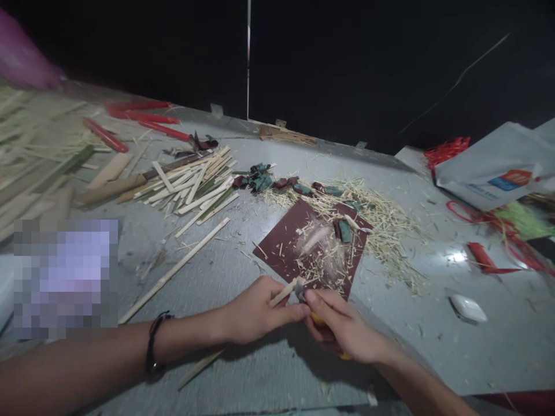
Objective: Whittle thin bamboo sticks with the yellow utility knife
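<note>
Okay, left hand point(255, 310) is closed on a pale bamboo strip point(284, 293), pinching it between thumb and fingers. Right hand point(342, 326) is curled around a yellow-handled knife point(318, 319), with its grey blade against the strip's end. Both hands are low, near the surface point(498, 352), and the knife sits mostly inside the right fist. Thin stick point(202, 367) at 7 o'clock from the hands, under the left wrist; can't tell if it's part of the held strip. Bracelet point(152, 341) on left wrist.

At 12 o'clock, a maroon sheet point(281, 245) is littered with shavings and a few green scraps. More shavings point(381, 222) spread past it at 1 o'clock. Long strip point(173, 271) lies loose at 10 o'clock. Further out at 11 o'clock: a bundle of cut strips point(191, 188), then green-and-brown offcuts point(260, 178). Wood-handled blade point(110, 189) and a large bamboo heap point(26, 156) at 10 o'clock, red sticks point(139, 115) beyond them. White bag point(489, 167) and red cord point(446, 151) at 2 o'clock; white oval object point(468, 308) at 3 o'clock.

Progress, by my read: mid-run. Plenty of strips are cut and shavings are piling up, but the bamboo heap remains large. Blurred patch at 9 o'clock: can't tell what it hides.
</note>
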Tool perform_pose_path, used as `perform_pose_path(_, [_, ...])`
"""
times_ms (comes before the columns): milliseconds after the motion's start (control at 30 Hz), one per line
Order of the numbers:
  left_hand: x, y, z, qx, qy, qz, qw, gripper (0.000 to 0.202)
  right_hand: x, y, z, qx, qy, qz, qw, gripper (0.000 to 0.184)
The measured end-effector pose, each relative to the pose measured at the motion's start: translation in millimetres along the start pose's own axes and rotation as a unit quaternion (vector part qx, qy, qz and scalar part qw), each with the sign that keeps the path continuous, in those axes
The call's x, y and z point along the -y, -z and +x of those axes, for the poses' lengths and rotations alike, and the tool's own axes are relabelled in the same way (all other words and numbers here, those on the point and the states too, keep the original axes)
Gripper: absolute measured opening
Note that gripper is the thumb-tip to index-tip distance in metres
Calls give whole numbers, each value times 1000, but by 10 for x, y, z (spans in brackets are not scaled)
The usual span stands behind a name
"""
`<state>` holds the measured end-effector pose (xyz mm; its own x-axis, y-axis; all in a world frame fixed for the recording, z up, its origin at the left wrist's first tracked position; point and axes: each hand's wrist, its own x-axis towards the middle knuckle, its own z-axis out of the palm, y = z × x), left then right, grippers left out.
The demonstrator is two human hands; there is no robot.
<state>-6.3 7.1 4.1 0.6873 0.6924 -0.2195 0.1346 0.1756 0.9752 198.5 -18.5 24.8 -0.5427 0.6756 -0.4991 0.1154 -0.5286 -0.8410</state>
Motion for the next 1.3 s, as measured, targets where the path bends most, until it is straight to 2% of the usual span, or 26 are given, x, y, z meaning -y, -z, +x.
perform_pose_path(167, [9, -14, -3, -2, 8, 5, 1000, 51, -3, 21, 0, -16, -29, 17, 999, 62])
perform_pose_path(300, [-3, -12, -19, 20, 3, 7, 1000, 50, 22, 88, -23, 25, -67, 55, 996, 58])
perform_pose_path(433, [-23, -13, -30, 13, 11, 15, 1000, 53, 31, 133, -38, 62, -94, 71, 991, 55])
perform_pose_path(733, [2, -43, -5, -24, 13, 3, 1000, 54, 56, 40, -19, 16, -70, 71, 995, 61])
perform_pose_path(900, [8, -95, 4, -48, 13, 20, 999, 55, 57, 10, 17, -58, -14, 31, 998, 62])
perform_pose_path(967, [14, -117, -9, -65, 23, 36, 997, 58, 94, 124, 39, -126, 45, 53, 990, 60])
perform_pose_path(1033, [17, -127, -24, -71, 37, 46, 996, 60, 164, 296, 48, -225, 116, 119, 960, 55])
perform_pose_path(1100, [9, -116, -34, -59, 49, 45, 996, 61, 229, 442, 40, -254, 147, 141, 946, 53])
perform_pose_path(1200, [-21, -77, -31, -34, 55, 26, 998, 60, 230, 464, 11, -144, 87, 127, 977, 54])
perform_pose_path(1300, [-46, -46, -24, -21, 38, 15, 999, 57, 131, 302, -5, -19, 14, 68, 997, 55])
